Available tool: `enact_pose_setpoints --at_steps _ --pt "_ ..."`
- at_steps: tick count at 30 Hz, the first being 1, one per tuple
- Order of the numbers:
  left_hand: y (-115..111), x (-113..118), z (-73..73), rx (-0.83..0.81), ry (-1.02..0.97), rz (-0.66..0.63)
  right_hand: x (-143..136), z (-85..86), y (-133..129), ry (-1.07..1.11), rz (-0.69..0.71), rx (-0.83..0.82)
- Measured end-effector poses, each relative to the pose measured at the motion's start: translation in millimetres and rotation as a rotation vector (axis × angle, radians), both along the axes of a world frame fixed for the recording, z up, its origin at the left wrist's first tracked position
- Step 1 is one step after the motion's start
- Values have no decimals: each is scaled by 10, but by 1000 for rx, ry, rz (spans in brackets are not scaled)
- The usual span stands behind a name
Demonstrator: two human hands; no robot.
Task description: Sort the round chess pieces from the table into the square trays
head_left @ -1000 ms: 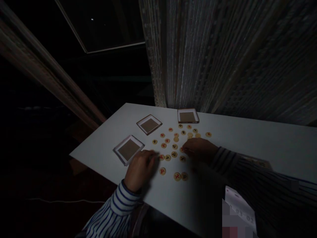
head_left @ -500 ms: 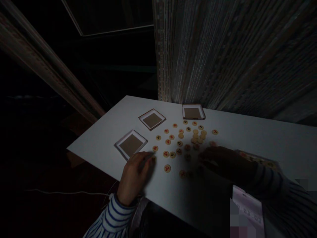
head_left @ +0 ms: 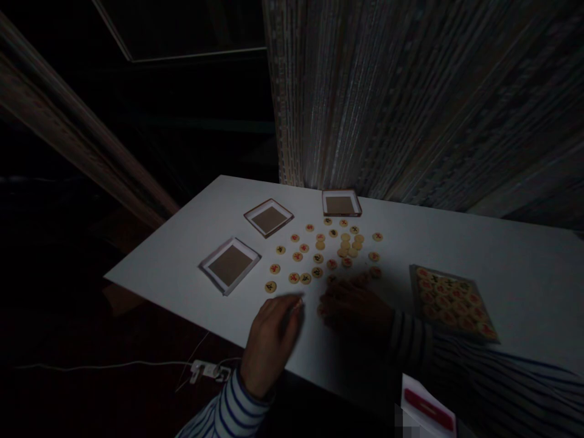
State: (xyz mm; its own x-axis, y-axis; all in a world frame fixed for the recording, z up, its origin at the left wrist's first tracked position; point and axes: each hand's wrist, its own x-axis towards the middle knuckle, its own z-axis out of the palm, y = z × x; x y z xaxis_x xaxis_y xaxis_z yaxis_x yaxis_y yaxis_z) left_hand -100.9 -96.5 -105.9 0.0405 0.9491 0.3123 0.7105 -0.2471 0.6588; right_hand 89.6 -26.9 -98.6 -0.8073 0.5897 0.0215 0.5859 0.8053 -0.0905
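Discs (head_left: 297, 257) marked red or black lay scattered mid-frame on white table (head_left: 173, 255). Your left hand (head_left: 269, 331), lower centre, was half-curled; unclear whether it gripped anything. Your right hand (head_left: 358, 302), right of it, reached low over discs, fingers loosely extended, hold lost in shadow. Disc-filled tray (head_left: 415, 289) sat at right.

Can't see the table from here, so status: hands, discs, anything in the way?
Left hand beside loose discs, hold unclear. Right hand over other discs, hold unclear. More discs fill tray at right. Right hand partly hides some discs.
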Motion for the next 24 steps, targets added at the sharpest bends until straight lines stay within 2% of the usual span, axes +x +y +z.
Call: enact_pose_setpoints --at_steps 5,7,10,13,16,19,24 --pt "-77 31 -25 -58 -128 12 -127 59 21 -71 -1 -79" --pt "-78 63 -4 -125 -231 54 -97 100 -7 1 1 -69" --pt "-50 162 80 -305 -439 75 -5 162 -105 239 -15 -40" --pt "-23 316 185 -477 -632 -45 104 203 -248 458 -43 -4" --pt "-19 478 254 -591 -725 -172 216 221 -380 545 -58 52" --pt "-19 592 277 -636 -741 -252 345 254 -467 563 -67 60" --pt "13 713 344 -645 -663 -349 611 343 -555 585 -34 -52"
